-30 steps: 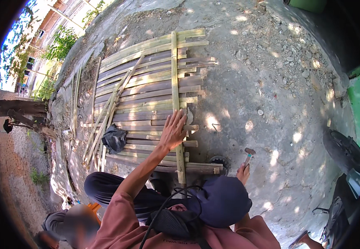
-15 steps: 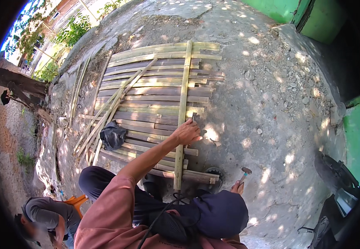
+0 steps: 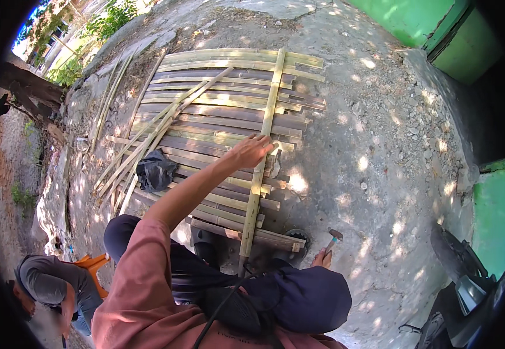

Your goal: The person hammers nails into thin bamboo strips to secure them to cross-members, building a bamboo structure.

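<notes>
Flat bamboo slats (image 3: 223, 110) lie side by side on the ground, crossed near their right ends by a long bamboo crosspiece (image 3: 270, 107). My left hand (image 3: 250, 150) reaches across the slats, its fingers curled over the crosspiece around its middle; the fingertips are partly hidden. Low on the right, beside my knee, my right hand (image 3: 322, 259) grips a small hammer (image 3: 335, 235), head up and away from the bamboo. The crosspiece's near end lies between my legs.
Loose thin bamboo strips (image 3: 165, 125) lie diagonally over the slats' left part, beside a crumpled black plastic bag (image 3: 156, 171). Another person (image 3: 48, 285) bends near an orange chair (image 3: 94, 269) at the lower left. Rubble (image 3: 415, 116) and a parked motorbike (image 3: 468, 279) are on the right.
My left hand has moved farther up along the crosspiece. The hammer in my right hand has shifted slightly. The whole view has also shifted a little.
</notes>
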Demonstrator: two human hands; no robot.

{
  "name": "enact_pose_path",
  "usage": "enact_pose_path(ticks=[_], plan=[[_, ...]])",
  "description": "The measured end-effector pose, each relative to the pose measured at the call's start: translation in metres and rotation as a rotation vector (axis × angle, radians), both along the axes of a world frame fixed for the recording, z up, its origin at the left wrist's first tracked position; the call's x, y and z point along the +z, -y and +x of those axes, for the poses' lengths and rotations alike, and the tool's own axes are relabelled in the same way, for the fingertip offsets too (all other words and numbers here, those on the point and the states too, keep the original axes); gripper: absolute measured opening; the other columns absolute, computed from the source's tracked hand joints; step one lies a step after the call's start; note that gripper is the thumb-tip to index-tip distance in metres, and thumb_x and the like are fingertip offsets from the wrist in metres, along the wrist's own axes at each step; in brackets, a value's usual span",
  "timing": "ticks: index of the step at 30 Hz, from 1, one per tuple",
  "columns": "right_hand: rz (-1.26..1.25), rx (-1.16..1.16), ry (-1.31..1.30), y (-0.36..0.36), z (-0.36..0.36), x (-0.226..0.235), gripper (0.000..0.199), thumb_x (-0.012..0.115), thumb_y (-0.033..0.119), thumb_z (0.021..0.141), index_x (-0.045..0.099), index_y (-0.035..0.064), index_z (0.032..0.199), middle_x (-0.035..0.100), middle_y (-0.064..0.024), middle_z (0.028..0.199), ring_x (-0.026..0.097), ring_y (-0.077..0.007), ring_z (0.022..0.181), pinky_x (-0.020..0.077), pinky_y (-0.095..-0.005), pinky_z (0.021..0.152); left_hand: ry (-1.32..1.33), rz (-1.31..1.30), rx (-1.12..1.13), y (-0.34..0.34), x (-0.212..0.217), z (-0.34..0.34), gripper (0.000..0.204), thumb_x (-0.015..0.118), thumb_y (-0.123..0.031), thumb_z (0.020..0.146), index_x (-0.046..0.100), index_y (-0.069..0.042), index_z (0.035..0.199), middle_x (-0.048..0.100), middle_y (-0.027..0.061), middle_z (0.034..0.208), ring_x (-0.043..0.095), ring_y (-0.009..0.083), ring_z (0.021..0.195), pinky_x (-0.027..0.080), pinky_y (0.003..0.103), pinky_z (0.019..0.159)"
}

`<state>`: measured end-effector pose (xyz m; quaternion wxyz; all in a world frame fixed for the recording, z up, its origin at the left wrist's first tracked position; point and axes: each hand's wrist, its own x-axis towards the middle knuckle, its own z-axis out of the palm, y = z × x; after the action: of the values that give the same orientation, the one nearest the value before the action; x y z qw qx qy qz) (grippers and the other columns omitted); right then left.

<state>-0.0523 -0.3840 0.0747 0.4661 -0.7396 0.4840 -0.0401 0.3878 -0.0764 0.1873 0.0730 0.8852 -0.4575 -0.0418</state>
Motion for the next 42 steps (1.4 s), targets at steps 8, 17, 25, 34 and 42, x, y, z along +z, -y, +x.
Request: enact_pose_path(ticks=[8,17,25,34,42], plan=[[-0.167,0.132,0.046,0.005,0.015,0.02,0.033,0.062,0.032,0.112,0.065,-0.0008,0.115,0.07,-0.0208,0.085,0.069,-0.0376,0.076,0.0512,-0.0494,0.071,-0.152,0.262,0.319,-0.137,0.108,0.066,0.03,0.069,-0.023,0.094,0.07,-0.004,0.117,0.074,0.0221,0.112,0.073,0.0447,0.108,0.058,0.058,0.092],[-0.254,0.207,0.033,0.006,0.028,0.03,0.03,0.063,0.028,0.111,0.062,-0.0016,0.112,0.068,-0.0242,0.088,0.066,-0.0411,0.077,0.05,-0.0504,0.073,-0.452,-0.05,0.455,-0.244,0.054,-0.043,0.05,0.076,-0.025,0.1,0.061,-0.006,0.144,0.065,0.02,0.143,0.064,0.0408,0.134,0.052,0.049,0.114],[-0.351,0.323,0.034,0.0,0.043,0.056,0.027,0.065,0.024,0.11,0.061,-0.0023,0.111,0.067,-0.0257,0.084,0.066,-0.0416,0.074,0.0497,-0.0501,0.07,-0.195,-0.284,0.353,-0.133,-0.039,-0.13,0.086,0.062,-0.051,0.107,0.03,-0.005,0.172,0.032,0.0208,0.177,0.021,0.0397,0.169,0.014,0.06,0.136],[-0.414,0.407,0.0,-0.003,0.046,0.069,0.026,0.065,0.024,0.11,0.062,-0.0016,0.111,0.068,-0.0282,0.086,0.066,-0.0472,0.076,0.05,-0.0524,0.07,-0.123,-0.324,0.441,-0.128,-0.065,-0.134,0.065,0.065,-0.036,0.105,0.051,-0.005,0.159,0.051,0.0166,0.159,0.044,0.0353,0.154,0.023,0.058,0.134],[-0.341,0.422,-0.002,-0.019,0.068,0.066,0.024,0.065,0.023,0.109,0.063,-0.0003,0.111,0.068,-0.0252,0.087,0.066,-0.045,0.077,0.0508,-0.0506,0.072,-0.019,-0.592,0.607,-0.165,-0.073,-0.102,0.043,0.081,-0.012,0.087,0.068,-0.01,0.128,0.063,0.0104,0.128,0.06,0.0334,0.127,0.05,0.048,0.109]])
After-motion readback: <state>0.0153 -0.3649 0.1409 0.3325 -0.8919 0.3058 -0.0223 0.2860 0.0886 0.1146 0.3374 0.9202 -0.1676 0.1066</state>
